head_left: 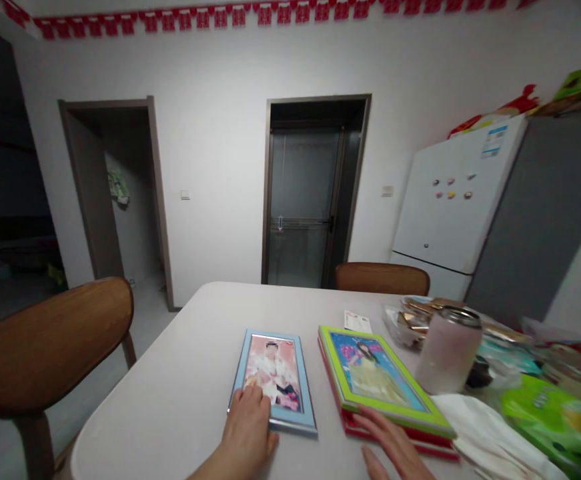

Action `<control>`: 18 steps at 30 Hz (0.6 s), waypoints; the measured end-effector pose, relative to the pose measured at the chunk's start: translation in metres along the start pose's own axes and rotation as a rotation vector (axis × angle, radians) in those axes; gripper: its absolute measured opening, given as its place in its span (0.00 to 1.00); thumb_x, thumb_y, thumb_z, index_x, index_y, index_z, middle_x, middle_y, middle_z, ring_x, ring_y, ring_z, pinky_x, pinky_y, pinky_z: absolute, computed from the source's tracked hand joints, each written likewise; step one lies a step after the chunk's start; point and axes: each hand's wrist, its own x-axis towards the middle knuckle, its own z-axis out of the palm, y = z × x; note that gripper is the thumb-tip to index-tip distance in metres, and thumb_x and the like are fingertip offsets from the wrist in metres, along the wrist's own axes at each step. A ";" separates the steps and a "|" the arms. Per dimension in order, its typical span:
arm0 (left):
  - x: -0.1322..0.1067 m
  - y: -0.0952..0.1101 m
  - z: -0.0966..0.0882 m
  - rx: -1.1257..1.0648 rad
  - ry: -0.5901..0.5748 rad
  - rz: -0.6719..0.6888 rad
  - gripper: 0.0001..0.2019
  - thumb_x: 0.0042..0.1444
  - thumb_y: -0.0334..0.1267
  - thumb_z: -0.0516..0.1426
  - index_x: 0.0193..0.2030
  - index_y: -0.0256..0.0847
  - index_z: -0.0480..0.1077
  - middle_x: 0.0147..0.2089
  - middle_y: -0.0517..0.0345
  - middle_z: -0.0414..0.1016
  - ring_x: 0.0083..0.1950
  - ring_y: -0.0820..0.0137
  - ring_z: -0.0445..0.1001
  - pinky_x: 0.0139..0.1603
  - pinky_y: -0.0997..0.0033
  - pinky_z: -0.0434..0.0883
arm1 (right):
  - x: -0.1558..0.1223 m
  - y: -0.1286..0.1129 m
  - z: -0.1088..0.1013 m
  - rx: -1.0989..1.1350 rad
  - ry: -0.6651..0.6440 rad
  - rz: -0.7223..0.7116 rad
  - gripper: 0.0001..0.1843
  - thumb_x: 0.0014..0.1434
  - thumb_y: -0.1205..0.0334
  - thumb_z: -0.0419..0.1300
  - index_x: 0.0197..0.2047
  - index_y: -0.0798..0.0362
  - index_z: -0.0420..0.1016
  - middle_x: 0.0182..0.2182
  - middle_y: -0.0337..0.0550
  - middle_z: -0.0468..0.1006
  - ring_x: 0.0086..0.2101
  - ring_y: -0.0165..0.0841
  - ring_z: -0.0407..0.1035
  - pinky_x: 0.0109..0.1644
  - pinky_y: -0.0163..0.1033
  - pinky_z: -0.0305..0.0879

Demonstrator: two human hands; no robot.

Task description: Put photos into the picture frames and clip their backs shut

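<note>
My left hand, loosely bent, rests on the blue photo frame, inward from the table's left edge, long axis toward the far edge; my open right hand is nearer the green photo frame.

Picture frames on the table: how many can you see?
3: the blue frame at the left hand, the green frame by the right hand, and what looks like a red frame beneath the green one, mostly covered. More could be hidden in that stack.
</note>
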 end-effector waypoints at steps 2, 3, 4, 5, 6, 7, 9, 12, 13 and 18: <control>-0.030 0.001 0.011 0.017 0.004 0.078 0.20 0.42 0.37 0.57 0.44 0.39 0.64 0.52 0.50 0.62 0.56 0.56 0.56 0.57 0.55 0.49 | -0.014 -0.022 0.017 0.118 -0.119 -0.014 0.18 0.47 0.53 0.53 0.40 0.49 0.72 0.44 0.43 0.72 0.44 0.36 0.66 0.47 0.39 0.64; -0.042 0.001 0.020 0.013 0.009 0.140 0.20 0.44 0.37 0.57 0.46 0.41 0.63 0.54 0.50 0.62 0.56 0.56 0.56 0.57 0.54 0.51 | -0.019 -0.030 0.026 0.167 -0.166 0.029 0.18 0.48 0.53 0.53 0.41 0.50 0.72 0.44 0.44 0.72 0.44 0.37 0.66 0.47 0.40 0.64; -0.051 0.002 0.031 0.001 0.008 0.209 0.18 0.48 0.35 0.55 0.48 0.42 0.62 0.55 0.50 0.61 0.56 0.57 0.57 0.56 0.54 0.53 | -0.022 -0.037 0.033 0.212 -0.196 0.097 0.18 0.48 0.53 0.53 0.41 0.50 0.71 0.43 0.45 0.72 0.44 0.37 0.66 0.47 0.40 0.64; -0.058 0.002 0.042 -0.020 0.014 0.264 0.16 0.51 0.33 0.52 0.48 0.44 0.62 0.55 0.51 0.61 0.56 0.58 0.58 0.55 0.54 0.55 | -0.023 -0.043 0.039 0.256 -0.220 0.174 0.19 0.48 0.54 0.53 0.42 0.51 0.71 0.43 0.46 0.72 0.44 0.37 0.66 0.47 0.40 0.64; -0.062 0.002 0.052 -0.047 0.022 0.300 0.14 0.53 0.31 0.49 0.47 0.46 0.62 0.55 0.52 0.62 0.56 0.59 0.59 0.54 0.55 0.58 | -0.023 -0.047 0.044 0.299 -0.239 0.250 0.20 0.48 0.54 0.52 0.43 0.52 0.70 0.43 0.46 0.72 0.44 0.37 0.66 0.47 0.40 0.64; -0.064 0.002 0.060 -0.082 0.041 0.313 0.14 0.54 0.29 0.47 0.46 0.46 0.63 0.53 0.52 0.64 0.55 0.60 0.61 0.53 0.56 0.59 | -0.021 -0.051 0.046 0.342 -0.253 0.315 0.20 0.48 0.54 0.52 0.44 0.53 0.69 0.44 0.47 0.72 0.44 0.38 0.66 0.46 0.40 0.65; -0.066 0.004 0.062 -0.165 0.073 0.342 0.13 0.54 0.30 0.48 0.44 0.45 0.65 0.51 0.51 0.67 0.54 0.59 0.62 0.53 0.57 0.61 | -0.015 -0.057 0.047 0.425 -0.259 0.410 0.23 0.48 0.53 0.52 0.46 0.54 0.68 0.45 0.49 0.71 0.44 0.38 0.66 0.45 0.40 0.65; -0.069 0.010 0.028 -0.314 0.115 0.406 0.17 0.47 0.34 0.54 0.46 0.41 0.63 0.53 0.46 0.64 0.55 0.56 0.61 0.54 0.57 0.60 | -0.002 -0.066 0.043 0.528 -0.234 0.482 0.25 0.49 0.51 0.51 0.48 0.55 0.64 0.47 0.51 0.69 0.44 0.38 0.65 0.46 0.41 0.64; -0.071 0.014 0.011 -0.383 0.155 0.386 0.19 0.46 0.34 0.55 0.48 0.39 0.62 0.53 0.45 0.63 0.54 0.56 0.61 0.54 0.57 0.59 | 0.002 -0.071 0.042 0.556 -0.224 0.484 0.26 0.50 0.50 0.50 0.49 0.55 0.63 0.48 0.52 0.68 0.45 0.38 0.65 0.47 0.41 0.63; -0.074 0.020 -0.049 -1.014 0.521 -0.067 0.19 0.51 0.33 0.50 0.51 0.40 0.52 0.47 0.49 0.67 0.46 0.66 0.68 0.46 0.67 0.67 | 0.019 -0.107 0.053 0.582 -0.287 0.332 0.25 0.52 0.53 0.50 0.51 0.55 0.61 0.49 0.51 0.66 0.46 0.36 0.63 0.50 0.44 0.59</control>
